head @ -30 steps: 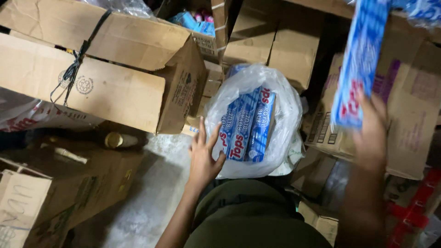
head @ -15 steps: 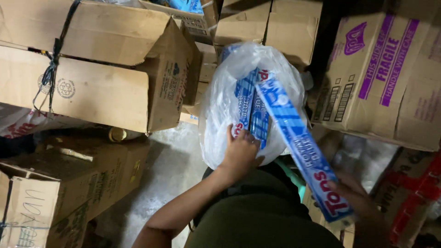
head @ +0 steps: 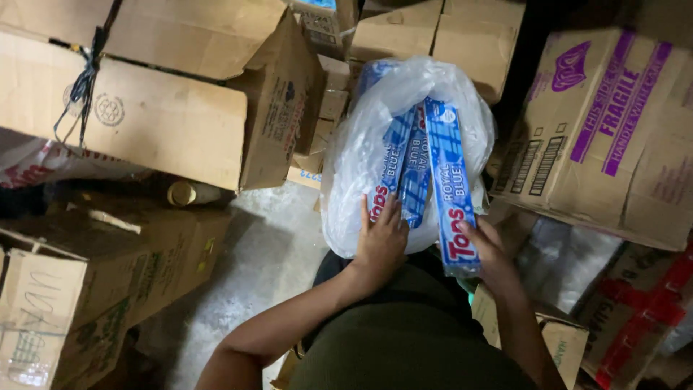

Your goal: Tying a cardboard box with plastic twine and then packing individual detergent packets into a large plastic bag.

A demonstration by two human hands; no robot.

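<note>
We cannot see the lower ends of the blue packets [head: 415,170] inside the white plastic bag [head: 346,195]; the bag's film and our left hand [head: 379,242] cover them. Behind the bag, another blue packet [head: 372,72] shows only as a blur through the plastic. Our right hand [head: 491,253] is half hidden under the long blue packet [head: 447,188] it grips. Right of the bag, the purple-printed carton [head: 613,130] runs off the picture's edge. Left of the bag, the tied carton [head: 123,115] is cut off too.

A cramped stockroom or warehouse corner, being shown by brown corrugated cardboard cartons [head: 144,123] being piled all around, a purple-printed shipping carton [head: 613,130] being stacked at right, a bare grey concrete floor [head: 253,267] being left between.
</note>
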